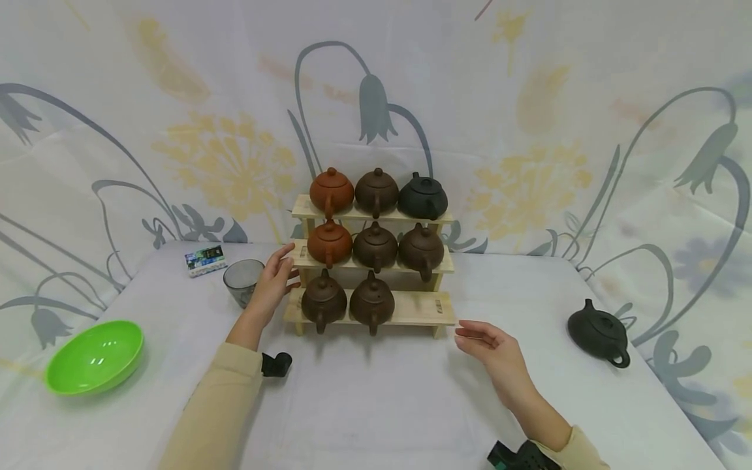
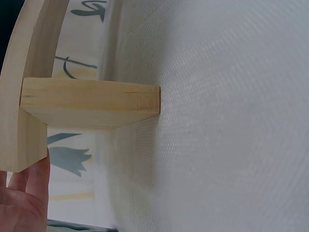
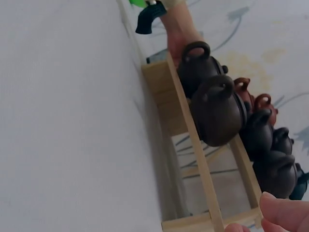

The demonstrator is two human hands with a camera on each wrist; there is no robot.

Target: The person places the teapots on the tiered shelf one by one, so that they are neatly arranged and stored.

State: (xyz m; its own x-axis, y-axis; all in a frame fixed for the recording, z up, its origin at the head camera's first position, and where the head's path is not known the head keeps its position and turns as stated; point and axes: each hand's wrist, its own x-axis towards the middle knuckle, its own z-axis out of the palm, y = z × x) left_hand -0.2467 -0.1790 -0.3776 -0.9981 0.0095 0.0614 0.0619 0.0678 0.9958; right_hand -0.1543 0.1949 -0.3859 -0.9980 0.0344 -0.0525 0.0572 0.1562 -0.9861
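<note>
A three-tier wooden rack (image 1: 414, 308) stands mid-table, holding several clay teapots. Its top tier bears a reddish teapot (image 1: 331, 189), a brown teapot (image 1: 376, 189) and a black teapot (image 1: 423, 196). On the middle tier are a reddish teapot (image 1: 329, 241) and two brown teapots (image 1: 420, 247). Two dark brown teapots (image 1: 373, 301) occupy the bottom tier's left and middle, its right part being bare. My left hand (image 1: 271, 284) rests its extended fingers (image 2: 37, 179) against the rack's left side. Beside the bottom tier's right end, my right hand (image 1: 493, 352) has loosely bent fingers, holding nothing.
Another black teapot (image 1: 598, 333) lies tilted on the right of the white-covered table. To the left are a smoky glass cup (image 1: 242, 277) just beside my left hand, a small colourful box (image 1: 205, 261) and a green bowl (image 1: 96, 359). Patterned cloth hangs behind the rack.
</note>
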